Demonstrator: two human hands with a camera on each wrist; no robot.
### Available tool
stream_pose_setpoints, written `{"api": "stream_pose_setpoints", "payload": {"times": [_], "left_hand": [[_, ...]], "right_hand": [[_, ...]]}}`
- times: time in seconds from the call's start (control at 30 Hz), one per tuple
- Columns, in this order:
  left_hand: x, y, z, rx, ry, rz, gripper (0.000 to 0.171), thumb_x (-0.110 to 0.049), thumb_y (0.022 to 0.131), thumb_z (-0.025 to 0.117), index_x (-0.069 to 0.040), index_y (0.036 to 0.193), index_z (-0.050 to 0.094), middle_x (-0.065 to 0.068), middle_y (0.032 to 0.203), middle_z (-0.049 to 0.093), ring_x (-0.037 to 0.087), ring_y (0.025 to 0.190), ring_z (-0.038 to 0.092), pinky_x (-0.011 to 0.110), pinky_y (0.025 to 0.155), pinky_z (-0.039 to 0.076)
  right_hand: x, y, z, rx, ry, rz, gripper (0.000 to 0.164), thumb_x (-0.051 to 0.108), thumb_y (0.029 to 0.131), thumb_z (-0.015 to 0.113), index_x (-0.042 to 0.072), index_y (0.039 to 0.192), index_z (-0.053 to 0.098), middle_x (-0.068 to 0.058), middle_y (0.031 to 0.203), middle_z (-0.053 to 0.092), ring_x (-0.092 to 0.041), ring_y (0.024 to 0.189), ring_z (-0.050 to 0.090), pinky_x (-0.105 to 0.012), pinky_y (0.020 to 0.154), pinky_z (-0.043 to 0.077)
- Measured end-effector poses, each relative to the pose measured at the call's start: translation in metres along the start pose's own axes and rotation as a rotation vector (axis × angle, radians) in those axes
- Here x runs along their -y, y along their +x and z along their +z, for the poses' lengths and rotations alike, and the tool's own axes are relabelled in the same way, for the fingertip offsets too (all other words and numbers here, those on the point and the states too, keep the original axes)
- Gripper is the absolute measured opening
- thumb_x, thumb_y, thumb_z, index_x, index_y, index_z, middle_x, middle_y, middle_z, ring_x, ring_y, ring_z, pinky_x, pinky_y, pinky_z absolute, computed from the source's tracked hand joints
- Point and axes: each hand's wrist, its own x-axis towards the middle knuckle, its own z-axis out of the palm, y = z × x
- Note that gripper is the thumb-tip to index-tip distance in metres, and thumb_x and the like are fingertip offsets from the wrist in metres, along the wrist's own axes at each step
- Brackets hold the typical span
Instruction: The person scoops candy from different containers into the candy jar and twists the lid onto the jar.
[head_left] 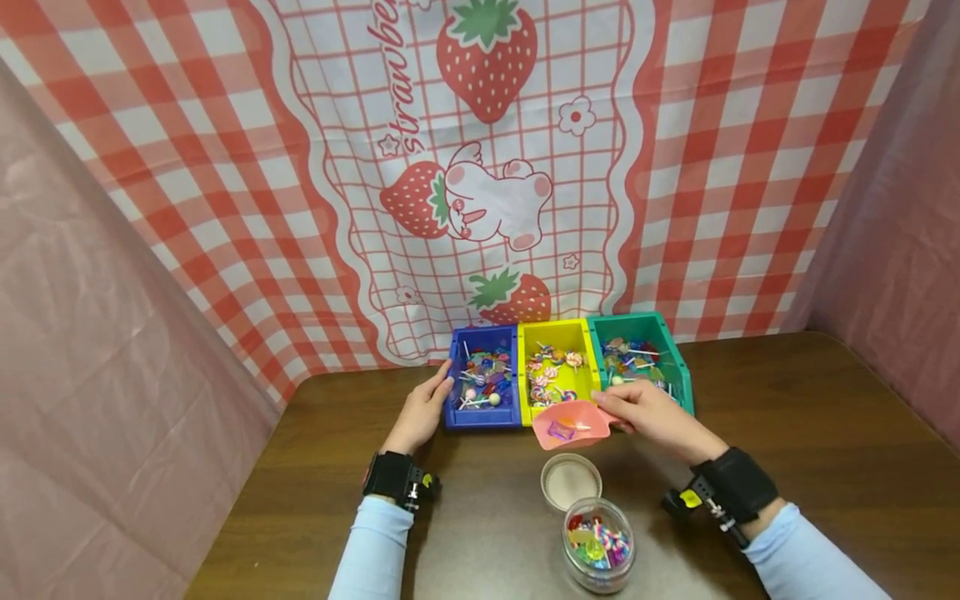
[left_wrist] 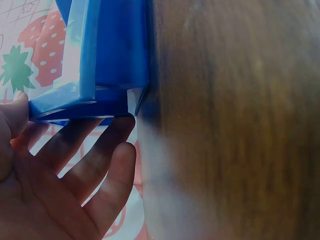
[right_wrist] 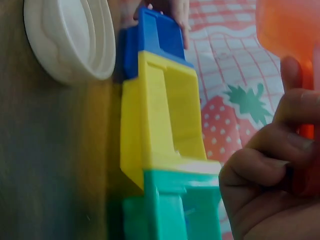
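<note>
My right hand (head_left: 651, 413) grips the handle of a pink scoop (head_left: 551, 432), held over the front of the yellow bin (head_left: 527, 367). A purple piece and an orange one lie in the scoop. In the right wrist view, curled fingers (right_wrist: 260, 160) wrap the handle. My left hand (head_left: 417, 417) rests against the left side of the blue bin (head_left: 483, 419); the left wrist view shows fairly straight fingers (left_wrist: 117, 167) along it, thumb by its rim. Beneath the scoop are a round cream lid (head_left: 572, 483) and a glass jar (head_left: 597, 575) of colourful lollipop and gem-like charms.
A green bin (head_left: 683, 385) adjoins the yellow one, the three bins standing in a row at the table's back edge. Each contains small lollipop or bead charms. A strawberry-print cloth (head_left: 585, 200) hangs behind. Brown wooden table (head_left: 810, 467) extends to both sides.
</note>
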Motion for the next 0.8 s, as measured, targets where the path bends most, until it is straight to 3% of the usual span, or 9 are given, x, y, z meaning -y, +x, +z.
{"api": "stream_pose_setpoints", "payload": {"times": [0.13, 0.37, 0.63, 0.8], "left_hand": [[-0.001, -0.001, 0.0, -0.004, 0.013, 0.013, 0.048, -0.034, 0.106, 0.049, -0.018, 0.151, 0.047, 0.017, 0.146, 0.049, 0.033, 0.136, 0.043, 0.05, 0.112, 0.031], [-0.002, 0.0, 0.0, 0.002, 0.0, 0.017, 0.048, -0.035, 0.106, 0.048, -0.018, 0.151, 0.047, 0.016, 0.146, 0.049, 0.033, 0.136, 0.043, 0.05, 0.112, 0.03], [-0.001, 0.001, 0.001, 0.007, -0.005, 0.013, 0.047, -0.034, 0.106, 0.048, -0.019, 0.151, 0.047, 0.016, 0.146, 0.049, 0.033, 0.136, 0.043, 0.05, 0.112, 0.03], [-0.001, 0.001, 0.0, 0.012, -0.006, -0.002, 0.047, -0.034, 0.106, 0.048, -0.021, 0.151, 0.046, 0.016, 0.147, 0.048, 0.032, 0.137, 0.042, 0.049, 0.113, 0.029]], "right_hand": [[0.001, -0.002, -0.012, 0.051, -0.077, -0.013, 0.04, 0.026, 0.102, 0.058, 0.004, 0.068, 0.062, 0.001, 0.055, 0.041, -0.021, 0.051, 0.043, -0.028, 0.051, 0.035], [0.009, -0.01, -0.032, 0.107, -0.089, -0.004, 0.033, 0.024, 0.1, 0.061, 0.01, 0.071, 0.067, -0.004, 0.057, 0.043, -0.022, 0.048, 0.043, -0.029, 0.048, 0.037], [0.013, -0.017, -0.045, 0.171, -0.207, -0.046, 0.029, 0.024, 0.099, 0.064, 0.019, 0.071, 0.069, 0.004, 0.058, 0.046, -0.016, 0.051, 0.046, -0.027, 0.049, 0.04], [0.021, -0.018, -0.047, 0.197, -0.232, -0.047, 0.033, 0.026, 0.096, 0.067, 0.016, 0.065, 0.064, 0.009, 0.057, 0.04, -0.01, 0.051, 0.042, -0.026, 0.048, 0.036]]}}
